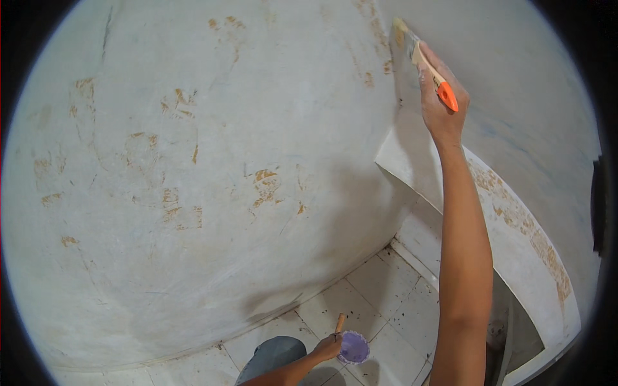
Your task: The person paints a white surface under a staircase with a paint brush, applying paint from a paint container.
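Note:
My right hand (444,96) is raised at the upper right, closed around the handle of a paintbrush (445,95). The handle is pale wood with an orange end, and the yellowish bristles point up to the corner where two walls meet. Low in the view, my left hand (328,347) grips a small purple tub (354,348) by its near side. A short wooden stick or handle (341,323) rises beside those fingers; its lower end is hidden. The whitish wall (212,257) in front bears scattered brown patches where the coating is gone.
A white ledge (425,164) with a worn brown strip juts from the right wall (515,90), below my right forearm. Under it lies a dark recess (499,321). Pale floor tiles (380,289) carry dark specks. A dark object (599,206) stands at the right edge.

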Action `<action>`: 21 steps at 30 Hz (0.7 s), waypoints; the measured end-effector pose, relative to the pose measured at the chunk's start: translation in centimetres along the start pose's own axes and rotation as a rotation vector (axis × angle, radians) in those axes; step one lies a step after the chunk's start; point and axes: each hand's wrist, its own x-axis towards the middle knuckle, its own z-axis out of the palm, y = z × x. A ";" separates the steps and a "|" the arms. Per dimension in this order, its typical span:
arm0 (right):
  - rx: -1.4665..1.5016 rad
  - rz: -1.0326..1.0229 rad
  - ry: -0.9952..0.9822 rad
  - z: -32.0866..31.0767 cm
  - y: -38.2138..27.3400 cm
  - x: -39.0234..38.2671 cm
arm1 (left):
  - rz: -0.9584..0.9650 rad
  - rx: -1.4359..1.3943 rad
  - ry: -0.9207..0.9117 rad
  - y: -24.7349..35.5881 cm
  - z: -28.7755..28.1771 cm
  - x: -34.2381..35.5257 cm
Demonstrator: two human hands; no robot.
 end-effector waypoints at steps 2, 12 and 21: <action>-0.044 0.038 -0.067 0.7 2.1 -1.6 | 0.115 0.112 0.021 -1.1 0.0 0.6; -0.251 0.763 -0.156 1.7 4.7 -9.7 | -0.152 -0.145 -0.037 4.1 -3.3 -1.7; -0.228 0.648 -0.065 0.3 1.0 -6.6 | -0.027 -0.095 0.043 1.4 -2.3 -1.2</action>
